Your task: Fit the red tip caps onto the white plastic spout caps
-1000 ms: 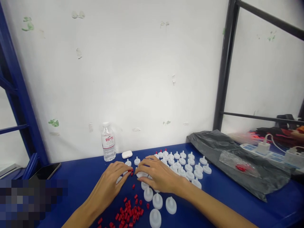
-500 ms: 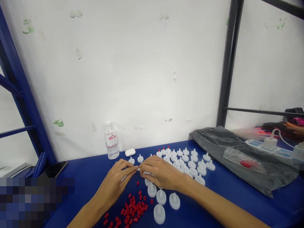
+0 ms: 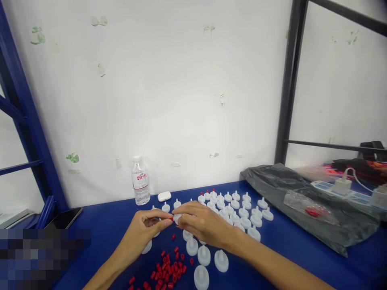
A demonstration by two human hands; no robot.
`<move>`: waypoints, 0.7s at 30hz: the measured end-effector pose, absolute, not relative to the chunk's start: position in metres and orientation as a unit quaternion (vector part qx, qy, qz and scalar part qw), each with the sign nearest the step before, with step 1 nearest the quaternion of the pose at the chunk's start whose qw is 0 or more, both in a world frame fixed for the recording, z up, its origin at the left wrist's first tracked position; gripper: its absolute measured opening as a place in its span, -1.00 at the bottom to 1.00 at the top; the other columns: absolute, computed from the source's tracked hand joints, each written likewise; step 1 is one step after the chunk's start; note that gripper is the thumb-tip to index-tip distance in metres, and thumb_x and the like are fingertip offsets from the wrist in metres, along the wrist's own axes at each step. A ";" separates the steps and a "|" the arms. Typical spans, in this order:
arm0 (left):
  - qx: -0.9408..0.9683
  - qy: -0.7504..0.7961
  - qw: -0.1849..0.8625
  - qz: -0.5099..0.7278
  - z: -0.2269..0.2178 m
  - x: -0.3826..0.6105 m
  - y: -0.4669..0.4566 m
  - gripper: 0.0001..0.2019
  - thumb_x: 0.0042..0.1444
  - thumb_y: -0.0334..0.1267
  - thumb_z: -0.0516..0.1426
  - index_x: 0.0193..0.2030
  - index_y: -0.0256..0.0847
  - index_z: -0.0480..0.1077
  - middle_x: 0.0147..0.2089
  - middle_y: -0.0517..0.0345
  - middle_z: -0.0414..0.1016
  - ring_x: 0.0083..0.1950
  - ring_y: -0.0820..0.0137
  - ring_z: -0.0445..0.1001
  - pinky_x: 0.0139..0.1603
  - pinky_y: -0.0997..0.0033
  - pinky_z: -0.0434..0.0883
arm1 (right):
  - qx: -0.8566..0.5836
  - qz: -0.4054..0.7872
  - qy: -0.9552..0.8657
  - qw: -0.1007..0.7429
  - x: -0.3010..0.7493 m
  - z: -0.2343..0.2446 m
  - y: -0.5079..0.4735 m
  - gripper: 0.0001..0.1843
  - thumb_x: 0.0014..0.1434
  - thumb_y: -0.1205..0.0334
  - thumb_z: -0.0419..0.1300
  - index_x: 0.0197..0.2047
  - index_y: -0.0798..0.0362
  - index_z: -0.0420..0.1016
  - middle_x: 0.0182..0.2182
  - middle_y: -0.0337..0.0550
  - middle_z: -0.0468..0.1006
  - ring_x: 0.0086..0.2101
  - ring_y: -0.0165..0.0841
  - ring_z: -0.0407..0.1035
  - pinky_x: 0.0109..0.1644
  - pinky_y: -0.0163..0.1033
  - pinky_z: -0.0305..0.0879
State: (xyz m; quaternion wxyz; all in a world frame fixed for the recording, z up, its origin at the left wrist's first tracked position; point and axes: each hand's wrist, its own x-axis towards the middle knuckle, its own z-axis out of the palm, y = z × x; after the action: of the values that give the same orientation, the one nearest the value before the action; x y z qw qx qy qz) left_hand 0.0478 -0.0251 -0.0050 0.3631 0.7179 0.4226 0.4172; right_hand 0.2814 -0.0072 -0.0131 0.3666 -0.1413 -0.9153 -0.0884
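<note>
Looking down from the head view, the left hand (image 3: 145,226) pinches a red cap (image 3: 171,219) between thumb and index finger. The right hand (image 3: 203,220) is clamped on a white nozzle (image 3: 177,218), just beside the cap; contact cannot be determined. Loose red caps (image 3: 167,278) lie on the blue surface (image 3: 102,225), nearer the wearer than both hands.
</note>
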 end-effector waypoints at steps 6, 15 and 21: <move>0.659 0.370 0.505 0.417 0.000 0.051 -0.037 -0.37 0.09 -0.02 0.29 0.30 -0.04 0.31 0.15 -0.05 0.51 0.14 0.14 0.48 0.15 0.08 0.44 | -0.102 -0.108 -0.910 0.387 0.273 -0.011 -0.014 -0.90 0.38 0.33 0.10 -0.18 0.03 0.43 0.01 -0.06 0.60 0.04 -0.39 0.45 0.11 -0.21 0.38; 0.629 0.301 0.606 0.383 0.004 0.064 -0.047 -0.55 0.09 -0.14 0.31 0.11 -0.27 0.53 -0.02 -0.12 0.64 0.05 0.05 0.58 0.22 -0.01 0.38 | -0.102 -0.114 -0.901 0.407 0.267 -0.015 -0.020 -0.90 0.41 0.27 0.08 -0.20 0.00 0.38 -0.22 -0.19 0.68 -0.01 -0.38 0.49 0.10 -0.17 0.31; 0.639 0.313 0.584 0.391 -0.004 0.063 -0.044 -0.53 -0.03 -0.13 0.39 0.02 -0.29 0.57 -0.12 -0.14 0.68 -0.09 0.05 0.64 0.10 0.02 0.48 | -0.097 -0.091 -0.884 0.448 0.266 -0.014 -0.023 -0.94 0.38 0.25 0.14 -0.09 0.01 0.34 -0.21 -0.18 0.66 -0.07 -0.39 0.51 0.03 -0.21 0.32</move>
State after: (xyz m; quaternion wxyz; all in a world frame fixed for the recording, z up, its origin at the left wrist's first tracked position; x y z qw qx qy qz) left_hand 0.0634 -0.0439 -0.0038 0.5836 0.6392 0.3126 0.3913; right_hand 0.2659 -0.0228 -0.0135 0.4478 -0.0973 -0.8842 -0.0909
